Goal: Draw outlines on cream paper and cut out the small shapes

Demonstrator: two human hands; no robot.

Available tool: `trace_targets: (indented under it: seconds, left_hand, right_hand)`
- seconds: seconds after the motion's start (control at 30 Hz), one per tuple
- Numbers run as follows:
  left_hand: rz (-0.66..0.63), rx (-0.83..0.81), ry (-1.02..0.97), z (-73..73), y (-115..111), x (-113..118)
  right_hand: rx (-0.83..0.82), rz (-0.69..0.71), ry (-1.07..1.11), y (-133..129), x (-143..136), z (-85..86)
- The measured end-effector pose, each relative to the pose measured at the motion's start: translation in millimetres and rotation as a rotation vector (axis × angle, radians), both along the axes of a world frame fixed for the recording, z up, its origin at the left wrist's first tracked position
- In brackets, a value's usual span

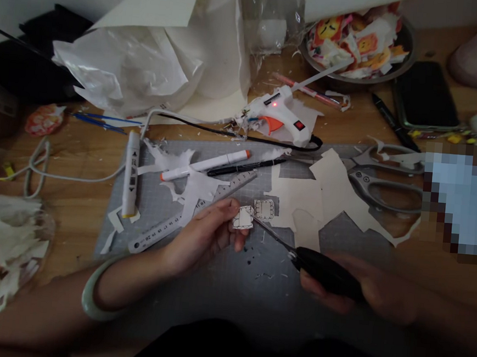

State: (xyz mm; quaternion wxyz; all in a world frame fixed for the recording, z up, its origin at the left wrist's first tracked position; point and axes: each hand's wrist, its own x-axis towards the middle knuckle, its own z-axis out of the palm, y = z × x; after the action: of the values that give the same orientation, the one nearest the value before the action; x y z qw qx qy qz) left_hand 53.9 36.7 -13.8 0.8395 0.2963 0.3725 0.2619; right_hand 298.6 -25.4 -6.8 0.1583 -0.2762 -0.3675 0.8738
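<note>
Above the cutting mat (211, 314), left hand (208, 225): pinching a small drawn paper piece (242, 218) by its left side.
Right hand (372, 285): wrapped around a black-handled tool (326, 270), probably small scissors, though the dim light blurs its blades; tip at the paper's right edge.
Scalloped outline: best followed by steadying the tool, turning the paper, fingers clear.
Count: two drawn pieces (the second drawn piece (264, 209) just farther right), two white markers (205, 165), two black pens (245, 168), one ruler (162, 232), one glue gun (287, 113).
</note>
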Motion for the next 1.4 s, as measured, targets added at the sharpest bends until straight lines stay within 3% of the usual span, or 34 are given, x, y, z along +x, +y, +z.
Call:
trace_targets:
  seconds: [0.23,0.57,0.77,1.0,1.17,1.4]
  left_hand:
    - [-0.004,0.008,-0.01,-0.8,0,-1]
    - [-0.121,0.126,0.086,4.7,-4,-1]
    - [-0.122,0.078,0.074,5.1,-3,-3]
    - [-0.154,0.087,0.095,4.6,-3,-3]
    - [-0.211,0.154,0.111,5.7,-2,-4]
    - [-0.237,0.155,0.107,4.3,-1,-4]
  right_hand:
    - [-0.011,0.013,-0.104,0,0,1.8]
    - [0.01,0.007,-0.009,0,0,0.4]
    - [-0.079,0.006,0.237,-3,-2,-9.0]
    - [-0.126,0.075,0.18,0,-2,-12.0]
    - [-0.177,0.006,0.054,2,-7,-5.2]
    - [-0.32,-0.081,0.287,1,-7,-11.8]
